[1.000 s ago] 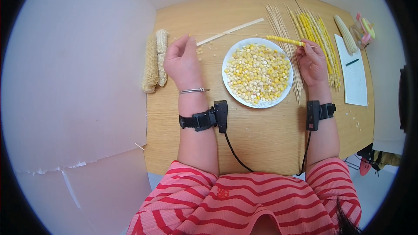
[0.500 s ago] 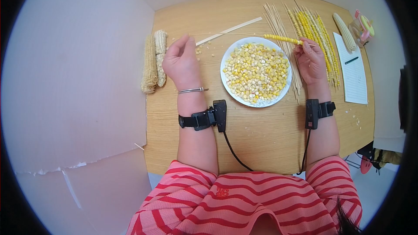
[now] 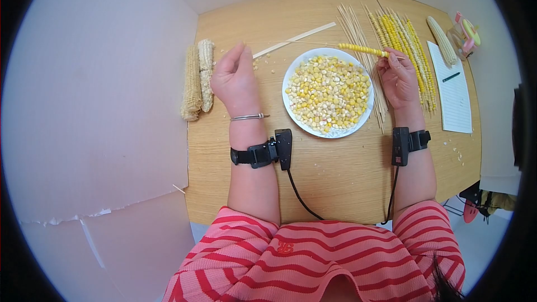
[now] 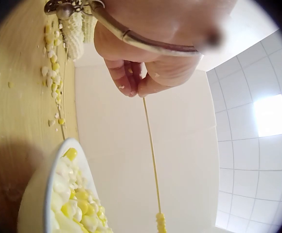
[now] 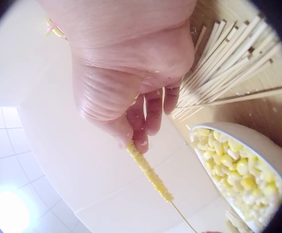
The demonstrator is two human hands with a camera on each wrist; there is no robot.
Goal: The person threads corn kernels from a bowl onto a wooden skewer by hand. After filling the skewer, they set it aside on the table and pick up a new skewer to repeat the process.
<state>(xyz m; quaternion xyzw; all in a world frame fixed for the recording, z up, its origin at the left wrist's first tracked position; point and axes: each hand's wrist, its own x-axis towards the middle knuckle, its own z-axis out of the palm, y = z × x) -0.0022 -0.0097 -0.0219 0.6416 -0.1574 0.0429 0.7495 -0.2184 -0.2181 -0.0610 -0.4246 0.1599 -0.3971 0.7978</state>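
Observation:
Between my two hands a thin wooden skewer stretches above the table, with a row of yellow corn kernels threaded near its right end. My left hand pinches the bare left end between thumb and fingertips. At the other end, my right hand holds the skewer by its last kernels, thumb against the forefinger; the right wrist view shows its other fingers loosely bent. Below the skewer stands a white plate heaped with loose yellow and whitish kernels.
Bare skewers lie right of the plate, beside several filled skewers. Further right are a lined sheet, a pen, a whole corn cob and a pink-handled container. Stripped cobs and a flat strip lie left.
The head view has shifted very slightly, so the plate and threaded kernels appear a little further left. Both hands keep the same hold on the skewer.

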